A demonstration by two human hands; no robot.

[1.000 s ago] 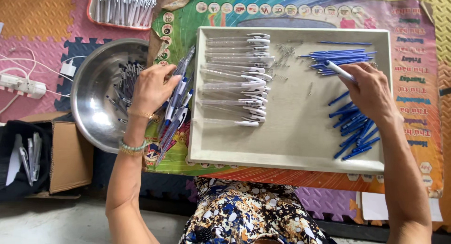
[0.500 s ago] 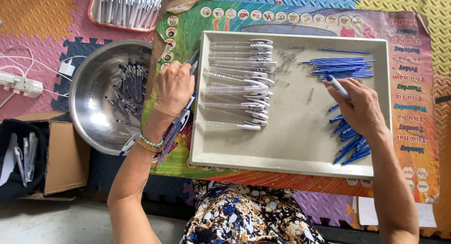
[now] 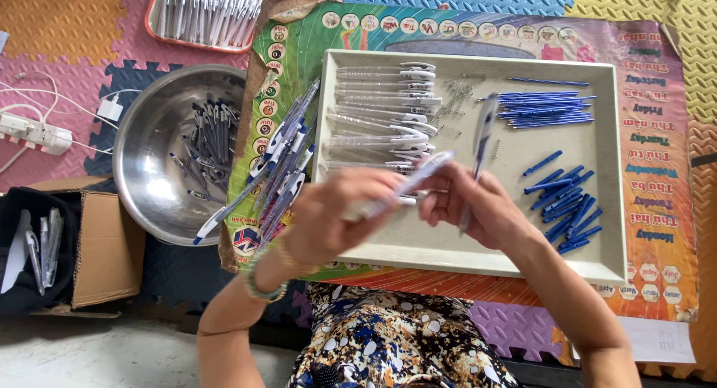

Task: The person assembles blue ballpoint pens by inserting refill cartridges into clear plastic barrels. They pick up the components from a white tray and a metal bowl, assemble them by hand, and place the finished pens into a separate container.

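Observation:
My left hand (image 3: 332, 216) holds a clear pen barrel (image 3: 418, 177) over the near part of the shallow white tray (image 3: 609, 265). My right hand (image 3: 478, 209) is right beside it, gripping a blue-and-white pen part (image 3: 482, 134) that points up and away. Both hands meet above the tray's middle. In the tray lie a stack of clear pen barrels (image 3: 381, 108) at the left, thin blue refills (image 3: 545, 108) at the far right, short blue pen pieces (image 3: 564, 197) at the near right, and small metal springs (image 3: 457, 97).
A pile of finished blue-and-white pens (image 3: 280, 168) lies left of the tray on a colourful poster. A steel bowl (image 3: 157, 179) with dark pen parts sits further left. A cardboard box (image 3: 101, 242), a power strip (image 3: 33, 130) and a red tray of pens (image 3: 205, 14) surround them.
Both hands came together over the tray's middle. My left hand left the pen pile and now holds a clear barrel; my right hand lifted a pen part from the right side.

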